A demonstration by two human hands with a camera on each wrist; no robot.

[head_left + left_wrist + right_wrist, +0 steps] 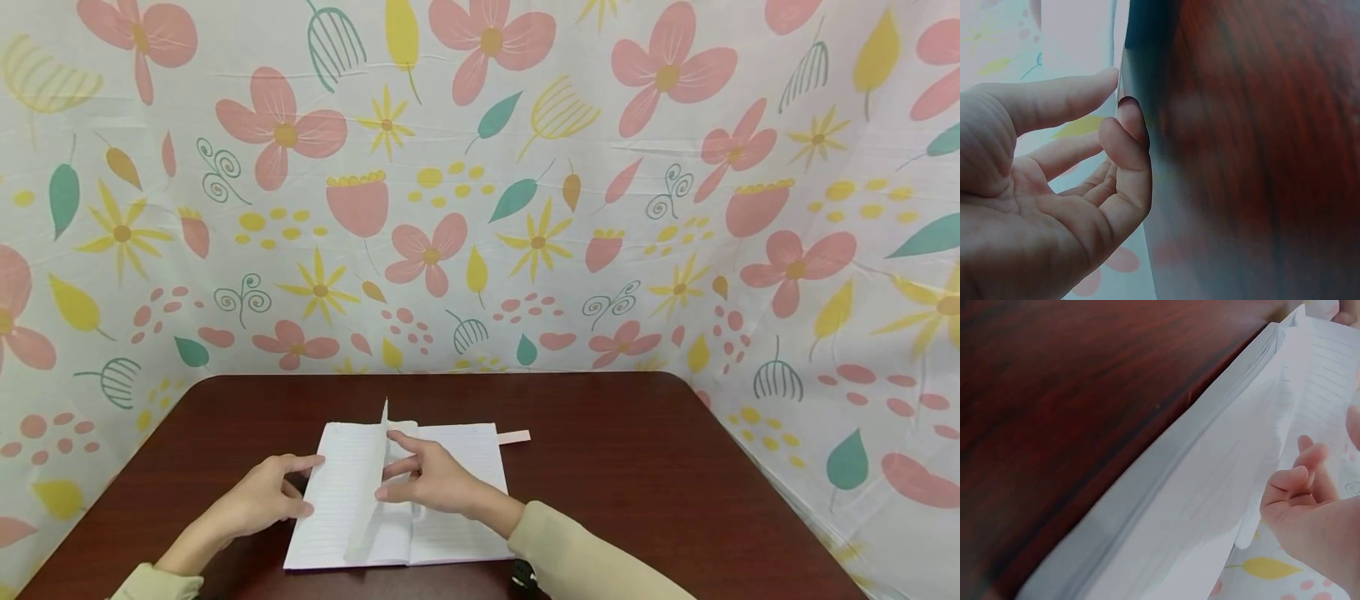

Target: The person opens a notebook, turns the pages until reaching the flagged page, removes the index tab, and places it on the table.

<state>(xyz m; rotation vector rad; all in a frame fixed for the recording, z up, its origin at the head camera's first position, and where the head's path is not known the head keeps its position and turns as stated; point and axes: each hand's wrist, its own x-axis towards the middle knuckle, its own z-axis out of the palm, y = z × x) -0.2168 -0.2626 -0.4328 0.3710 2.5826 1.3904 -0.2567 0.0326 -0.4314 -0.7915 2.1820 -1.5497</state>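
Observation:
An open lined notebook (457,533) lies on the dark wooden table. One leaf (367,492) stands nearly upright between its two page sides. My left hand (258,497) is at the notebook's left edge; the left wrist view shows that edge between the thumb and fingertips of the hand (1066,162). Reaching over the right page, my right hand (442,477) has its spread fingers and thumb against the right side of the raised leaf. In the right wrist view, the hand (1304,509) is beside the pages (1210,462), its fingers partly bent.
A pale strip (513,437) sticks out from the notebook's upper right edge. Dark table surface (637,467) extends around the notebook. A flower-printed cloth (480,208) hangs behind the table and along its sides. Something black (523,575) shows by the right sleeve.

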